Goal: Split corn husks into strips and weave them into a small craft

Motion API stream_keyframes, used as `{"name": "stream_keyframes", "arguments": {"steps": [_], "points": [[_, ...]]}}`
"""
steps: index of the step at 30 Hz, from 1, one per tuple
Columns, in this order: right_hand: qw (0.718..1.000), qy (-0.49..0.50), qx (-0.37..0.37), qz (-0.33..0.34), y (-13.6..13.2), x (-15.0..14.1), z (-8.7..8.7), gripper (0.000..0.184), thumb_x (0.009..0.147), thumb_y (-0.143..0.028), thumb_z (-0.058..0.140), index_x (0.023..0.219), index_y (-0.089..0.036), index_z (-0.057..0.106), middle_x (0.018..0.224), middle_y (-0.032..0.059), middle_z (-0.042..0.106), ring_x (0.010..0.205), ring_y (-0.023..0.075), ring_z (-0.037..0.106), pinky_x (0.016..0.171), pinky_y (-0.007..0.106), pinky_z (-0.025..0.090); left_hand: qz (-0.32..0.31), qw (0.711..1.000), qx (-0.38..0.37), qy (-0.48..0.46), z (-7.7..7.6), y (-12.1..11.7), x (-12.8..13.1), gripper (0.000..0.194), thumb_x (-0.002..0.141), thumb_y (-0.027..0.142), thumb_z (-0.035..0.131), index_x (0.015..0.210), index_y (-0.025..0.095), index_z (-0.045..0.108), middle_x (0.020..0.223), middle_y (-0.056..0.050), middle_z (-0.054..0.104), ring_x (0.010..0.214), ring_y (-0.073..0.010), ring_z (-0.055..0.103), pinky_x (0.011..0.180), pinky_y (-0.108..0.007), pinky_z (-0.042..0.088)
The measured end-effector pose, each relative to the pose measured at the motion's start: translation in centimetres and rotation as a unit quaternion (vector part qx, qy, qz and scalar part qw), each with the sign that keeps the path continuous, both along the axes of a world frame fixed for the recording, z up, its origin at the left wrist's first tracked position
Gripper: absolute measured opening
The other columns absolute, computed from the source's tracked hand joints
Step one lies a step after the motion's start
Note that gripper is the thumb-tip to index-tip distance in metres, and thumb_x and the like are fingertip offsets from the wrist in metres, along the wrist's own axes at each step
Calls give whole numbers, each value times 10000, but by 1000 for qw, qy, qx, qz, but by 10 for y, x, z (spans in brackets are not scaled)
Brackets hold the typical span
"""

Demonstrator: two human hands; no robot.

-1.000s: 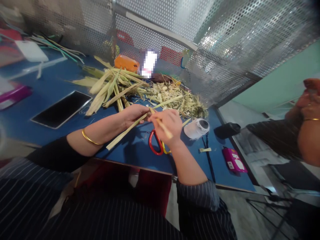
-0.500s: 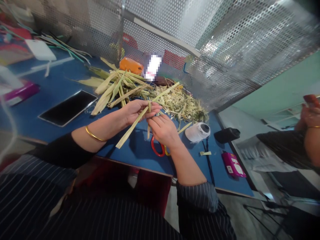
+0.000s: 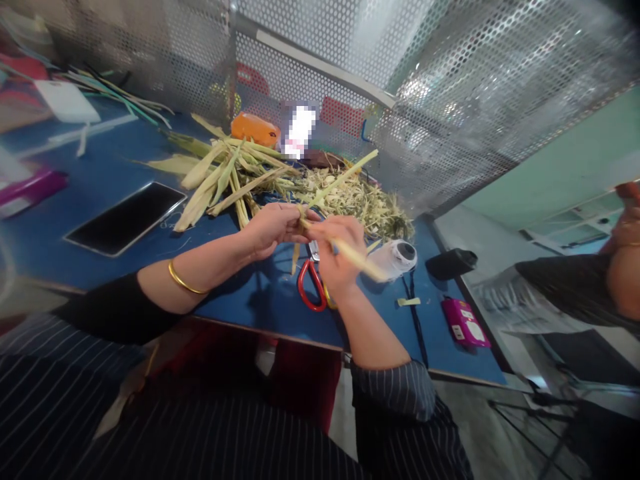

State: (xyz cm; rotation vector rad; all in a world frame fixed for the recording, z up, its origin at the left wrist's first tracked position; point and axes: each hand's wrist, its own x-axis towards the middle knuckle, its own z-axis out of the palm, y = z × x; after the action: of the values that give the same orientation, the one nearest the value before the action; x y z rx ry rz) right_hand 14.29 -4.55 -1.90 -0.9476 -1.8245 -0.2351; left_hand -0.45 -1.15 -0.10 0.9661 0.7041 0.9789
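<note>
Between the fingertips of my left hand [image 3: 277,228] is a folded piece of dry corn husk, one strip of it slanting up towards the back right. My right hand [image 3: 341,250], close beside the left, pinches a husk strip [image 3: 363,259] whose free end is blurred and points down to the right. The two pieces meet at my fingertips, where the fold is partly covered. Below the hands lie scissors [image 3: 311,287] with red and yellow handles, partly behind my right hand. Beyond them rest a bundle of corn husks [image 3: 210,177] and a heap of husk scraps [image 3: 350,190].
A white thread cone [image 3: 395,260], a black roll [image 3: 451,264] and a magenta pack [image 3: 465,323] stand on the right of the blue table [image 3: 270,313]. A dark phone [image 3: 125,219] lies left. A perforated metal screen [image 3: 320,73] closes the back; another person's arm [image 3: 625,273] shows at right.
The strip end that pointed down-left below my left hand is now drawn across to the right in my right hand. My left hand keeps its hold at the fold.
</note>
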Motion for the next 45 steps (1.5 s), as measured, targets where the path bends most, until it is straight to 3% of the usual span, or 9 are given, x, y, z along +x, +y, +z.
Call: {"name": "stream_keyframes", "arguments": {"steps": [7, 12, 15, 18, 23, 30, 36, 40, 45], "points": [[908, 333, -253, 1, 18, 3, -2, 276, 853, -435, 550, 795, -180, 638, 762, 29, 669, 732, 154, 623, 705, 298, 505, -36, 997, 58, 30, -2, -3, -2, 209, 846, 207, 538, 926, 87, 689, 778, -120, 733, 553, -143, 667, 513, -224, 528], [852, 363, -373, 54, 23, 2, -8, 340, 812, -503, 586, 677, -192, 561, 532, -39, 533, 422, 96, 466, 412, 239, 372, -50, 997, 58, 9, -6, -2, -3, 228, 869, 232, 523, 961, 101, 685, 779, -103, 729, 553, -135, 661, 502, -216, 522], [827, 363, -424, 71, 22, 2, -4, 378, 791, -501, 621, 600, -197, 502, 443, -63, 435, 346, 74, 360, 351, 232, 252, -91, 995, 34, -3, -6, 0, -4, 198, 855, 180, 511, 933, 105, 677, 751, -89, 722, 557, -133, 659, 504, -213, 520], [813, 358, -454, 72, 21, 4, 0, 392, 792, -555, 602, 661, -194, 519, 450, -63, 467, 326, 70, 371, 341, 225, 246, -43, 999, 11, 6, -3, 4, -5, 180, 837, 147, 497, 889, 115, 667, 738, -70, 720, 564, -117, 654, 513, -195, 513], [851, 293, -415, 132, 17, 8, 8, 305, 824, -476, 594, 982, -215, 577, 680, -27, 658, 428, 94, 546, 457, 250, 454, 88, 996, -11, 15, 3, 14, -11, 171, 831, 154, 494, 868, 122, 658, 748, -63, 717, 566, -99, 643, 461, -165, 461], [862, 182, -390, 267, 10, 15, 19, 288, 809, -363, 650, 1060, -223, 663, 1016, 42, 715, 911, 188, 684, 836, 381, 551, 62, 996, 19, 58, 4, 15, -15, 182, 789, 132, 496, 822, 111, 673, 609, -35, 655, 485, -87, 583, 392, -155, 397], [981, 63, -136, 125, 6, 13, 19, 117, 870, -258, 593, 834, -206, 691, 829, 25, 674, 784, 151, 639, 751, 321, 517, 22, 990, 66, 123, 8, 6, -11, 170, 794, 155, 505, 743, 124, 664, 561, -38, 627, 439, -105, 564, 353, -170, 355], [999, 18, -26, 43, 6, 14, 19, 132, 901, -267, 546, 827, -214, 642, 953, 69, 661, 935, 191, 617, 840, 362, 489, -79, 977, 127, 154, 10, -4, -7, 201, 824, 183, 497, 676, 150, 629, 565, -41, 626, 436, -103, 556, 357, -174, 355], [996, -24, -52, -62, 9, 14, 13, 223, 932, -331, 483, 753, -211, 537, 745, 37, 597, 732, 166, 560, 680, 305, 425, -137, 963, 159, 170, 12, -11, -5, 209, 861, 202, 486, 694, 156, 604, 600, -48, 652, 448, -97, 570, 363, -170, 354]]}}
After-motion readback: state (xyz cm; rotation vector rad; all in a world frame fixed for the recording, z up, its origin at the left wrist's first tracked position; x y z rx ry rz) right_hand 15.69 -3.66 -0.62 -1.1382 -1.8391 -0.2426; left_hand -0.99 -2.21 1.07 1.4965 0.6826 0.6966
